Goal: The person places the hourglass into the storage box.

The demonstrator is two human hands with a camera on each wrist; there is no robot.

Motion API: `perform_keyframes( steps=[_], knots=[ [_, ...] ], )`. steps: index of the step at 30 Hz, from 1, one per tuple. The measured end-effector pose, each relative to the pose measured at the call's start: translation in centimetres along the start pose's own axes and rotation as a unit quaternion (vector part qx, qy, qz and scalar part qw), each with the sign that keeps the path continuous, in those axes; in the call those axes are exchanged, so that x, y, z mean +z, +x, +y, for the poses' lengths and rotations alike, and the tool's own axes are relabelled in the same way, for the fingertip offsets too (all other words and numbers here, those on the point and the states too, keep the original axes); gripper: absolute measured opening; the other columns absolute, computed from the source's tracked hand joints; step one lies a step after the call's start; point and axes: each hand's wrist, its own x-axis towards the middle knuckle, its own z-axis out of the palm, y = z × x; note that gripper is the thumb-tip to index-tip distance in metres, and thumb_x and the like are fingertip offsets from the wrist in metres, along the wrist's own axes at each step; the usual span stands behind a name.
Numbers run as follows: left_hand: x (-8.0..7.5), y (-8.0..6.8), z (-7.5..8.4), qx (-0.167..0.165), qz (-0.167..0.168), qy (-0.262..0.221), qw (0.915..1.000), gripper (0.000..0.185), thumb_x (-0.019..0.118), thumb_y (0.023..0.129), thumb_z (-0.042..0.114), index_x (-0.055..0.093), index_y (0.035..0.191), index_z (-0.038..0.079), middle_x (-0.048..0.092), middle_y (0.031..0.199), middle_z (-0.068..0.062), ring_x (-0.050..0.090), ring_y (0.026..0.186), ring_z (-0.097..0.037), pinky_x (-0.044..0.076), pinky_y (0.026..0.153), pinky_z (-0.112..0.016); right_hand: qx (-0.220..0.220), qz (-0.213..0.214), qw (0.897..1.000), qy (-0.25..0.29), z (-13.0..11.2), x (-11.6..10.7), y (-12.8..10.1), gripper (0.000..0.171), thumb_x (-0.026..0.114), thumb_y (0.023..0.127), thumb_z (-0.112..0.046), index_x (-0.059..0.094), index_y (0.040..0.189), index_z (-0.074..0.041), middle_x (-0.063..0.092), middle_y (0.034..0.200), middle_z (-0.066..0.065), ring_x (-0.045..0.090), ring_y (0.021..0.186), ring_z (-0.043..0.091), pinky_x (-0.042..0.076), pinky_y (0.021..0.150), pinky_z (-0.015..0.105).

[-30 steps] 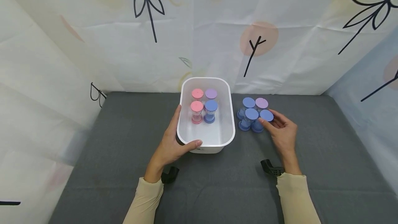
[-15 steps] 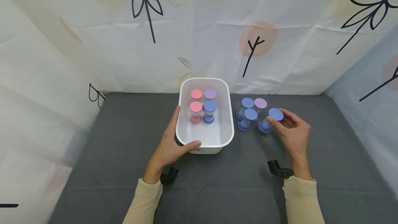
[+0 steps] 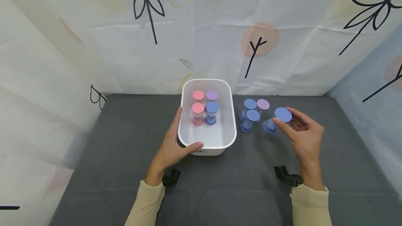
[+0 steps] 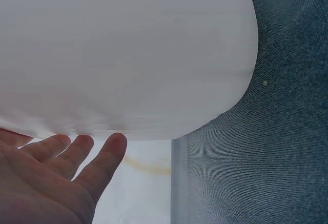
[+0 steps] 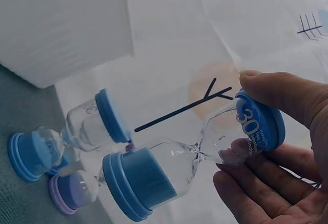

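- Blue hourglass (image 5: 177, 165): above the table (image 3: 235, 191), right of the other hourglasses (image 3: 253, 115).
- My right hand (image 3: 304, 133) pinches its cap (image 3: 283, 114); I should grip firmly, avoiding knocks.
- My left hand (image 3: 172, 145) spreads wide against the bin (image 3: 226, 130).

The blue-capped, clear-walled hourglass (image 5: 180, 161) looks glossy, the white oblong plastic tub (image 3: 216, 136) smooth, the grey cloth-covered worktop (image 3: 226, 187) matt.

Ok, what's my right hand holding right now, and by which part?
Your right hand holds a blue-ended hourglass, tilted, pinched between thumb and fingers at its upper blue cap.
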Motion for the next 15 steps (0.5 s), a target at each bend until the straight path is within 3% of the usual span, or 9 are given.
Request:
perform_keyframes(
  steps=[4,8,15],
  knots=[
    [0.0,0.0,1.8,-0.002,-0.003,-0.009,0.9999,0.117,0.085,0.074,0.002,0.008,0.162,0.002,0.020,0.166,-0.011,0.031,0.146,-0.030,0.025,0.115,-0.062,-0.010,-0.004,1.000,-0.009,-0.7,-0.2,-0.3,0.048,0.087,0.074,0.007,0.073,0.119,0.003,0.074,0.110,0.003,0.071,0.099,0.012,0.051,0.088,0.017],
    [-0.1,0.0,2.7,-0.010,-0.004,-0.009,0.9999,0.115,0.084,0.075,0.002,0.008,0.162,0.001,0.020,0.166,-0.012,0.032,0.146,-0.030,0.026,0.116,-0.058,-0.025,-0.012,1.000,-0.007,-1.6,-0.1,-0.5,0.049,0.087,0.072,0.010,0.073,0.119,0.004,0.074,0.110,0.004,0.071,0.099,0.013,0.051,0.088,0.017],
    [-0.2,-0.1,2.9,-0.013,-0.004,-0.007,0.9999,0.116,0.084,0.076,0.003,0.007,0.162,0.000,0.019,0.166,-0.013,0.030,0.147,-0.031,0.025,0.115,-0.061,-0.141,-0.064,0.988,-0.011,-3.6,0.6,-0.5,0.052,0.083,0.068,0.020,0.072,0.117,0.008,0.074,0.109,0.007,0.071,0.099,0.016,0.052,0.092,0.022]
  ],
)
